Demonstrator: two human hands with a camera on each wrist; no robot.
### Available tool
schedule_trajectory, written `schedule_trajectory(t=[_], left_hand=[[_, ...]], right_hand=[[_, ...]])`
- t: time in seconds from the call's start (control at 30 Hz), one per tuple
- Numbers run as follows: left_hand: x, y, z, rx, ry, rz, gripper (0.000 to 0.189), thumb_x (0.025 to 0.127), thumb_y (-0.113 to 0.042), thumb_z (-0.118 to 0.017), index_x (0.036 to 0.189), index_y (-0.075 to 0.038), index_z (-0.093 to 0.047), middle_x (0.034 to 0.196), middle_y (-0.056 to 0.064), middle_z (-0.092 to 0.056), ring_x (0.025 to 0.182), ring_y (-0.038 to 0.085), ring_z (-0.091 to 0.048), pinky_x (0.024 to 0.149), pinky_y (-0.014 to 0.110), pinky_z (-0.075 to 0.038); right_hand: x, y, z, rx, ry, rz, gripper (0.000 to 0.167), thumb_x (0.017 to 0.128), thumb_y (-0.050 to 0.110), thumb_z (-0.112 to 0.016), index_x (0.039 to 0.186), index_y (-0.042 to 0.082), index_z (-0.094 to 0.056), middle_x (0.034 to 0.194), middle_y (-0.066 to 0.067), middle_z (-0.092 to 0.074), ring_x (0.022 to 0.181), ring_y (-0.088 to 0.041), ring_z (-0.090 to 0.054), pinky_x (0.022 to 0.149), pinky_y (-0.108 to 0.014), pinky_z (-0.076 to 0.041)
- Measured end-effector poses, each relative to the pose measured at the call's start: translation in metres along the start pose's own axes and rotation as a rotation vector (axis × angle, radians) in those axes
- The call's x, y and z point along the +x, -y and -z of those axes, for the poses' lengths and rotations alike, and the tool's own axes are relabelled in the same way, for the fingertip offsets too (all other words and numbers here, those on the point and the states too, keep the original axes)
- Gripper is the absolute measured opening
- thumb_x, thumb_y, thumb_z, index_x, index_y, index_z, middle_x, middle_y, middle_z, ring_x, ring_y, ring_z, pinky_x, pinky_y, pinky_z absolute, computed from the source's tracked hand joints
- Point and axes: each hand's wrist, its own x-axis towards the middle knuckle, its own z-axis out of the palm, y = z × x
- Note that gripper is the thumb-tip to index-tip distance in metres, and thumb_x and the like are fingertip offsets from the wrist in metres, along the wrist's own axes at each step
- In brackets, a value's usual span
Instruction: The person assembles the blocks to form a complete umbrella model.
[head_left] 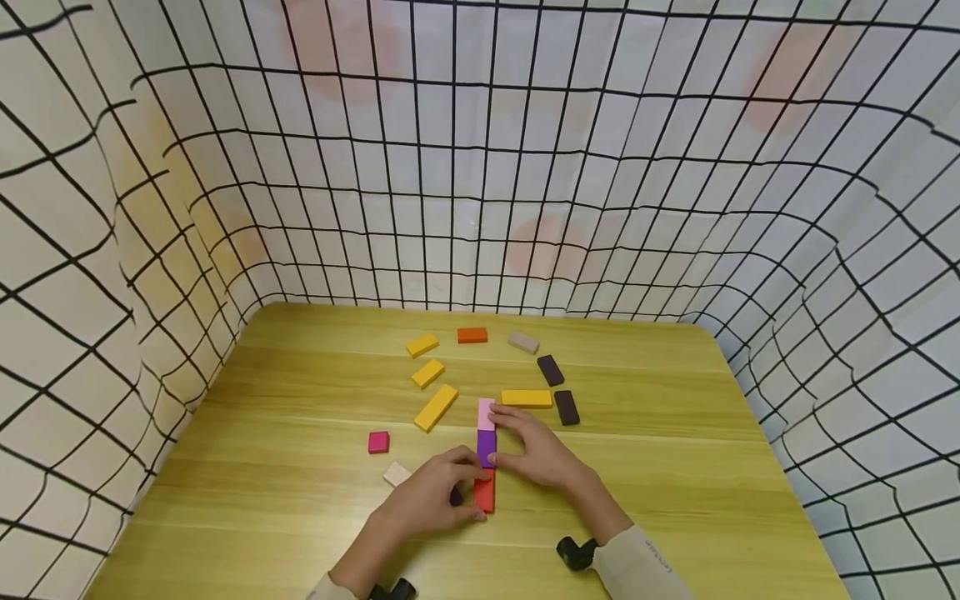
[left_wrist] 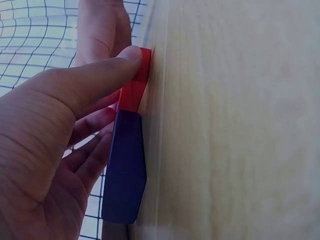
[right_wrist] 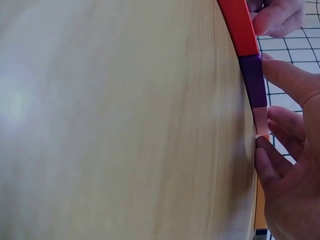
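Three flat blocks lie end to end in a line on the wooden table: a pink block (head_left: 486,414) farthest, a purple block (head_left: 486,448) in the middle, a red block (head_left: 484,493) nearest. My left hand (head_left: 427,493) holds the red block, thumb at its near end and a fingertip at its far end. Beneath that hand a dark block (left_wrist: 125,167) is partly covered. From the right side, my right hand (head_left: 542,448) touches the line with loosely extended fingers, its thumb (right_wrist: 287,75) against the purple block and a fingertip at the pink one.
Yellow blocks (head_left: 436,407), an orange block (head_left: 472,335), a greyish block (head_left: 523,342) and dark blocks (head_left: 567,407) lie farther back. Left of the line are a small magenta block (head_left: 378,442) and a pale block (head_left: 396,474). A black-grid white backdrop (head_left: 472,175) encloses the table (head_left: 720,467).
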Motion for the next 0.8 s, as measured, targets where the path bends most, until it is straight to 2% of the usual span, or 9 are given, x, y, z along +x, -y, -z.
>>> schedule_trajectory(t=[0.57, 0.8], left_hand=[[0.0009, -0.0026, 0.0005, 0.0, 0.01, 0.004, 0.044, 0.087, -0.036, -0.084, 0.126, -0.017, -0.074, 0.128, -0.004, -0.064, 0.102, 0.009, -0.06, 0.088, 0.021, -0.053], [0.0022, -0.0029, 0.0002, 0.015, 0.0, 0.007, 0.043, 0.087, -0.038, -0.084, 0.124, -0.018, -0.075, 0.127, -0.005, -0.064, 0.106, 0.007, -0.06, 0.092, 0.025, -0.054]], right_hand=[[0.0, -0.0006, -0.0013, 0.016, 0.014, -0.022, 0.071, 0.093, 0.045, -0.075, 0.155, 0.024, -0.048, 0.166, 0.009, -0.037, 0.154, -0.027, -0.034, 0.124, -0.058, -0.03], [-0.0005, -0.0008, -0.001, 0.014, 0.005, -0.024, 0.071, 0.093, 0.046, -0.075, 0.155, 0.024, -0.049, 0.165, 0.008, -0.037, 0.154, -0.027, -0.034, 0.124, -0.057, -0.03]])
